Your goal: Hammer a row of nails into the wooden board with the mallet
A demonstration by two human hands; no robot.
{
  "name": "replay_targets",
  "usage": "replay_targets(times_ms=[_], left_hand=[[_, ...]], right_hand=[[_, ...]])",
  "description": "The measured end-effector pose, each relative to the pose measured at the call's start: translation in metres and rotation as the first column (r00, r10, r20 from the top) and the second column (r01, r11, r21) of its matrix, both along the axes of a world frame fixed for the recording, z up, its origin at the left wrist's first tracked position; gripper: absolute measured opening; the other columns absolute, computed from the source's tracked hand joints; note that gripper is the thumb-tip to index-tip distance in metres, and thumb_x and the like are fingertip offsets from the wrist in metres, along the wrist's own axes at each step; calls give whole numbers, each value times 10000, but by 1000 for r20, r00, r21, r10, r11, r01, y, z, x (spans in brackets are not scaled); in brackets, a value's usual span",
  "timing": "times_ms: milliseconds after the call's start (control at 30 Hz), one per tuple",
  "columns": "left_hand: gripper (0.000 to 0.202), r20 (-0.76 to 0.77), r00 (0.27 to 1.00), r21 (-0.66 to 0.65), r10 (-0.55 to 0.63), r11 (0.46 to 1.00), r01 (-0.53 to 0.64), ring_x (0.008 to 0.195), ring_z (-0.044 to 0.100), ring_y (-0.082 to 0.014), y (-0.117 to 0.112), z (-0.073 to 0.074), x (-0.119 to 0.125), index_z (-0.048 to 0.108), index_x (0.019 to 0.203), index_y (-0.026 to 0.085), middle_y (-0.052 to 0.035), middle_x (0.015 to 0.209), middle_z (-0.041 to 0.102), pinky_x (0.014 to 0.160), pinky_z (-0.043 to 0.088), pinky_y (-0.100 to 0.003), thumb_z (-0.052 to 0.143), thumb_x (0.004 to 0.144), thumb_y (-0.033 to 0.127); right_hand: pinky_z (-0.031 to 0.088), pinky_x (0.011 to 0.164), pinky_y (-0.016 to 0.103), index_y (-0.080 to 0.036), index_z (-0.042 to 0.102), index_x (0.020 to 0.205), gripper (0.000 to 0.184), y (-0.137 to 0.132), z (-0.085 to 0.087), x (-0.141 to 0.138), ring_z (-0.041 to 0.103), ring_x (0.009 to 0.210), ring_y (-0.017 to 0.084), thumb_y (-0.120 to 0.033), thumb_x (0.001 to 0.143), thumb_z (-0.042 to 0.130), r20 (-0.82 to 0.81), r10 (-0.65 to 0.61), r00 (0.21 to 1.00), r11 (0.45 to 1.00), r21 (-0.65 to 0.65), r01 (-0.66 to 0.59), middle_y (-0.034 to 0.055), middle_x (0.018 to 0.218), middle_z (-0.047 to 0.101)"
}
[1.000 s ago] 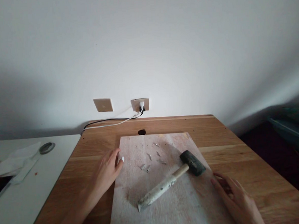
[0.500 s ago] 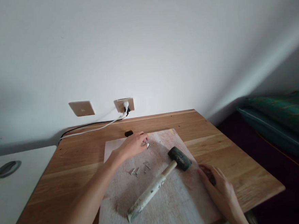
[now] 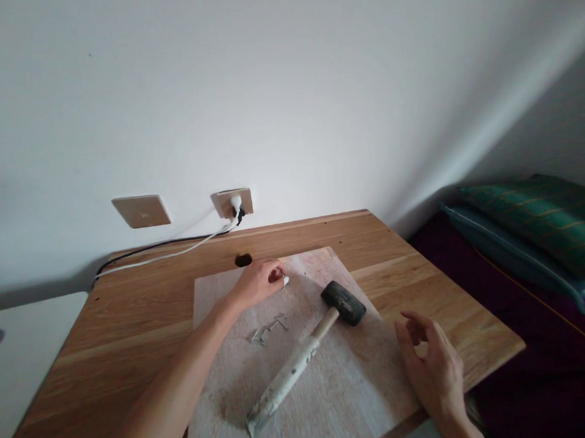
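Observation:
My left hand (image 3: pixel 261 284) is at the far part of a pale wooden board (image 3: pixel 354 381), its thumb and fingertips closed in a pinch on a small white piece (image 3: pixel 285 281), with a thin metal bit beside it. Several loose nails (image 3: pixel 279 321) lie on the board below that hand. A mallet (image 3: pixel 346 302) with a black head and a paint-worn pale handle rests diagonally across the board, its head to the upper right. My right hand (image 3: pixel 433 362) is beside the board's right edge, fingers curved and apart, holding nothing.
The board lies on a brown wooden table (image 3: pixel 428 296) against a white wall. Cables run from a wall socket (image 3: pixel 236 203) along the table's back edge, near a round hole (image 3: pixel 243 260). A white surface (image 3: pixel 32 357) stands left; green cushions (image 3: pixel 548 221) are at the right.
My right hand has shifted away from the board's right edge, and its fingers show more clearly. The left hand keeps its pinch near the same spot. The whole view has turned slightly right.

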State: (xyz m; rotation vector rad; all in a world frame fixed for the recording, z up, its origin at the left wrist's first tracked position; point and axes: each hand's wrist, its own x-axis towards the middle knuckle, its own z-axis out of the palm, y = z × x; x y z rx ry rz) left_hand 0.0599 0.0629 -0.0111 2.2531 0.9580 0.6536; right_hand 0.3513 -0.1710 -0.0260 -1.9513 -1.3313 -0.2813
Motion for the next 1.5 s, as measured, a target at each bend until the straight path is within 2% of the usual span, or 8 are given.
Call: replay_targets(times_ms=[133,233,367,533,833,1133,1300,1500], left_hand=[[77,-10,1000,42,-14,999,15,701,611,-147,0,-1,0,711,876,195,2,797,694,696,450,-253,670,821,160],[81,-16,1000,47,-18,999,18,705,610,-147,0,-1,0,712,882,193,1,808,688,706,458,-256,676,816,162],[41,-16,1000,56,-9,998,10,716,614,-151,0,-3,1,690,845,195,-1,811,678,702,456,-257,714,814,181],[43,19,999,42,-31,999,30,731,620,-151,0,-5,1,681,824,194,-3,820,672,696,450,-251,713,832,166],[86,-45,995,56,-94,994,96,713,603,-146,-9,5,5,673,814,183,-3,829,668,714,443,-257,686,868,117],[167,-234,926,74,-297,944,321,826,660,-179,-32,25,10,691,888,200,-23,929,692,768,465,-280,581,911,76],[237,-253,899,37,-356,925,377,823,674,-178,-41,31,12,706,899,211,-16,917,700,749,473,-273,601,811,18],[209,-96,947,31,-305,950,310,824,667,-172,-31,38,18,737,933,205,-25,924,710,783,493,-277,592,872,68]], right_hand=[[528,614,274,-211,711,955,229,-10,7,-27,643,577,169,-380,1028,575,84,223,971,967,109,-231,8,696,658],[525,598,254,-225,720,1089,238,-15,11,-60,605,542,158,-391,1057,553,-144,326,934,945,5,-328,-28,648,600],[491,534,247,-218,642,1422,498,-7,18,-95,623,488,168,-527,1100,422,-353,469,809,785,-252,-565,-32,612,643],[480,543,280,-199,622,1473,635,13,32,-106,733,566,233,-599,1110,289,-326,552,768,633,-435,-640,31,662,727],[404,502,242,-227,673,1006,550,23,26,-105,679,492,186,-646,1089,327,-444,450,775,680,-393,-619,-3,588,669],[308,471,235,-203,660,919,502,20,23,-100,465,461,131,-666,1006,485,-660,363,657,751,-209,-626,-57,541,453],[362,495,230,-205,627,934,538,20,24,-94,506,517,141,-738,934,556,-827,292,480,801,-62,-595,-18,599,593],[558,562,262,-273,461,1306,621,12,37,-79,736,798,239,-587,866,766,-982,160,104,925,112,-364,49,900,785]])
